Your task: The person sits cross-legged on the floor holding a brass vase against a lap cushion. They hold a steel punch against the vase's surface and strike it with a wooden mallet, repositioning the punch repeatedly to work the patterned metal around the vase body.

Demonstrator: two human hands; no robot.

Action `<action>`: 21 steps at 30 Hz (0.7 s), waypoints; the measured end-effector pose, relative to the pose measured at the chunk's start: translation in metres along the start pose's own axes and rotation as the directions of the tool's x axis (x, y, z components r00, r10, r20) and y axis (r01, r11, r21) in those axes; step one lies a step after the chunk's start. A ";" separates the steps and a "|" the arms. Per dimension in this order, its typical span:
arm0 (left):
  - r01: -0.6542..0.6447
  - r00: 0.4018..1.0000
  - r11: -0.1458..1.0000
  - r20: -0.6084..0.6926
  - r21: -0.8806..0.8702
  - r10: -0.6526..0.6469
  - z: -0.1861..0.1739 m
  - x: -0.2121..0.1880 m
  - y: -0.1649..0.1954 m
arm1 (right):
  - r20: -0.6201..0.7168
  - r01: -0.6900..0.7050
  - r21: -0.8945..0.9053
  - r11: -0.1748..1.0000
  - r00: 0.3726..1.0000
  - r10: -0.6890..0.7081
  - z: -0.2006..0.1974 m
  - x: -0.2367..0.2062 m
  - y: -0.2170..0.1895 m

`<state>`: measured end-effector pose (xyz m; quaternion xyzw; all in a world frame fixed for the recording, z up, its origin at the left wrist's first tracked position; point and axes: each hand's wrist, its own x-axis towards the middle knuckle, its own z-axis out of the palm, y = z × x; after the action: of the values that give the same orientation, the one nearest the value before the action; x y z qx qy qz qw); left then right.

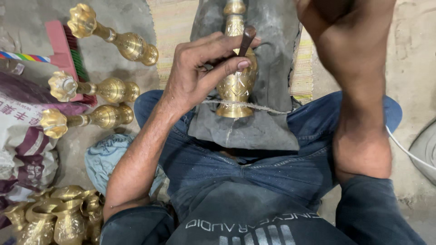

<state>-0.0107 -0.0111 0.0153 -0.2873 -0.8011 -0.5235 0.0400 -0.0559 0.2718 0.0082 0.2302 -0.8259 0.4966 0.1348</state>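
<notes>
Hands first: my left hand (204, 68) is closed around a short dark tool (246, 40), pinching its shaft between thumb and fingers with the tip set against a brass vase (236, 77); my right hand (327, 18) is raised at the top edge of the view, blurred and cut off, so I cannot tell whether it is open or closed. Below them I see my blue jeans (254, 168) across the lap, and on the lap a grey pad (268, 68) that bears the vase. The vase lies lengthwise along the pad, its foot toward me and its neck pointing away, with a thin string (268, 109) stretched across the pad just beside the foot. To my left, on the concrete floor (113, 18), three tall brass vases (91, 88) lie on their sides, near one another. A printed sack (22, 136) sits at the left edge. Lower left, a cluster of small brass jugs (59, 218) stands close together. A red brush (68, 50) lies under the upper vases.
</notes>
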 end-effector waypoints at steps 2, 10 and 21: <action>-0.015 1.000 1.000 -0.007 -0.024 0.015 0.000 -0.001 0.000 | 0.018 0.022 0.052 0.998 1.000 -0.023 0.002 0.002 -0.003; 0.041 0.999 0.999 0.011 -0.030 -0.041 -0.002 0.000 0.004 | 0.016 -0.003 -0.002 1.000 1.000 0.003 0.002 0.002 -0.005; 0.008 1.000 0.999 0.009 0.032 -0.008 -0.003 0.001 0.000 | -0.034 -0.057 -0.092 0.994 0.998 0.054 0.002 0.000 -0.008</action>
<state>-0.0125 -0.0133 0.0168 -0.2860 -0.8108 -0.5092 0.0389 -0.0515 0.2667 0.0129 0.1927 -0.8522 0.4646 0.1442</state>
